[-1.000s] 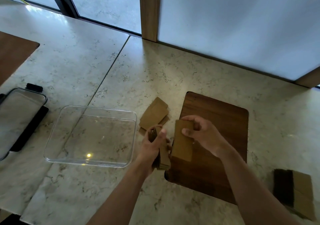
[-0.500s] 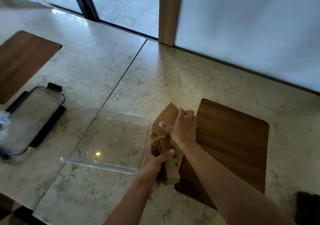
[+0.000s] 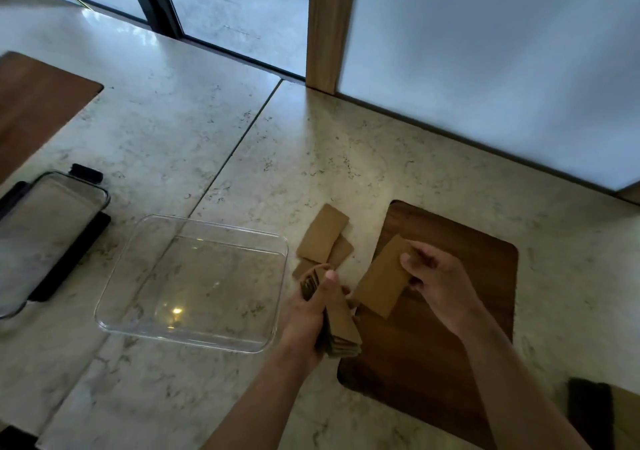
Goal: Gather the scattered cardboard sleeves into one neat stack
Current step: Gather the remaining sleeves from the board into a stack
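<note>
Two hands hold brown cardboard sleeves over the desk.

The left hand (image 3: 313, 314) curls its fingers (image 3: 329, 278) around a stack of sleeves (image 3: 341, 325), with the thumb lying along the top. The right hand (image 3: 438, 285) pinches one sleeve (image 3: 382, 276) at its far end; the sleeve sits tilted just beside the stack, over the dark wooden board (image 3: 450, 363). A few loose sleeves (image 3: 323, 238) lie flat on the desk (image 3: 311, 159), overlapping, just past the left hand's fingers, between the clear tray (image 3: 194, 283) and the board.
</note>
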A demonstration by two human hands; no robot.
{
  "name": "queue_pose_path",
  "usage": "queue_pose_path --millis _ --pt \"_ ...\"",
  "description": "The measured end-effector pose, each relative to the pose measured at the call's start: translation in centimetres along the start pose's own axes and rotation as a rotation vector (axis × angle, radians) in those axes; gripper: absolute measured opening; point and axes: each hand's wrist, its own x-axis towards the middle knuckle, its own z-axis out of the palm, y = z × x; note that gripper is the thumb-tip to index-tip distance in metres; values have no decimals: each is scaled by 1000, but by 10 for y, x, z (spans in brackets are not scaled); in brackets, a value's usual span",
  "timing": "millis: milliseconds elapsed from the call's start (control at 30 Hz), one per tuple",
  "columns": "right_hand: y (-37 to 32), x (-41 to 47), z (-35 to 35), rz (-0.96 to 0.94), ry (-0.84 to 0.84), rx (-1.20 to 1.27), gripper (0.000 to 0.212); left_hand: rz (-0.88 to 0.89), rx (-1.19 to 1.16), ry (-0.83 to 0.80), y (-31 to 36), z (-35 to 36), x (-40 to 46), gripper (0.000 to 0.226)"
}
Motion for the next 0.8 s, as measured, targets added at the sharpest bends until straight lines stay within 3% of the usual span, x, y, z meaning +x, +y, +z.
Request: queue_pose_path --millis 67,133,267,333,433,533,667,800 --pt "-1 -9 4 6 -33 -73 16 10 19 -54 1 3 -1 74" --pt "-1 -13 8 24 23 18 19 28 4 -91 2 6 -2 72" --pt "3 -25 19 94 147 424 53 62 -31 -67 3 11 -4 68" --pt "9 -37 33 120 103 201 49 90 9 -74 3 15 -4 66" --pt "24 -54 49 7 -59 -292 29 81 78 -8 2 18 -1 57" --pt "27 -45 41 -74 -91 -547 25 33 1 -2 0 7 1 53" --pt "10 6 53 -199 204 -721 35 41 -54 -58 -7 -5 -5 62" --pt "-17 60 102 -401 21 -997 80 64 5 -16 -14 -11 -10 63"
